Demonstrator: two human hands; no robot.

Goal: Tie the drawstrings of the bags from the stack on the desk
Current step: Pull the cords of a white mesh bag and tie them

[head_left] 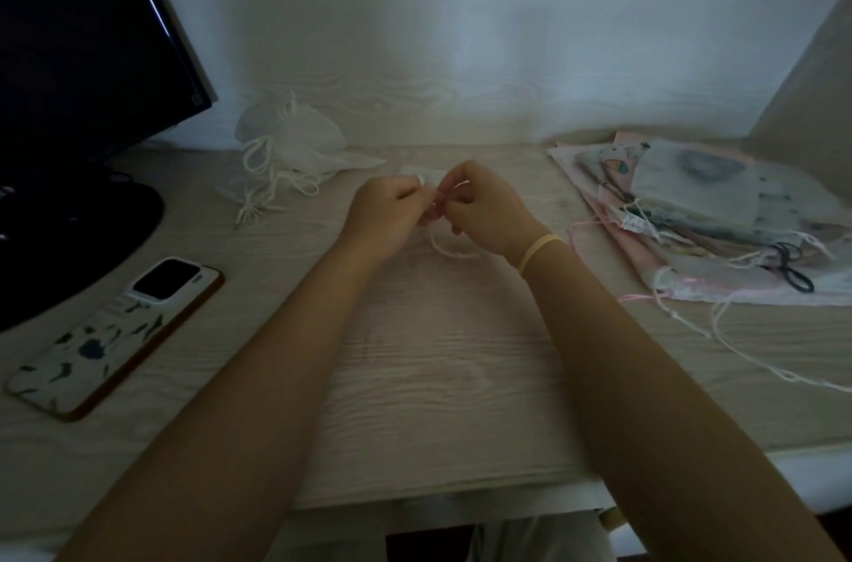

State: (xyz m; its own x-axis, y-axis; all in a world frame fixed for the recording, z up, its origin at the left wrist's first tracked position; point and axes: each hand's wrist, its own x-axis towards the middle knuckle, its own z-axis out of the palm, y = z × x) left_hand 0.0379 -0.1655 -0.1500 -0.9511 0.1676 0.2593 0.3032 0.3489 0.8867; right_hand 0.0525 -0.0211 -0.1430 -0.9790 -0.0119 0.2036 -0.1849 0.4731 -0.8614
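Note:
A small white bag (417, 172) lies at the middle of the desk, mostly hidden behind my hands. My left hand (385, 211) and my right hand (484, 211) meet over it, each pinching its white drawstring (445, 249), which loops down below my fingers. A stack of patterned and pink bags (701, 202) with loose strings lies at the right. White mesh bags (288, 142) with white cords sit heaped at the back left.
A dark monitor (87, 45) on a black base (69, 239) stands at the left. A phone (115, 335) in a patterned case lies face down near the left front. Black hair ties (790, 266) rest on the stack. The desk's front edge (438, 497) is near.

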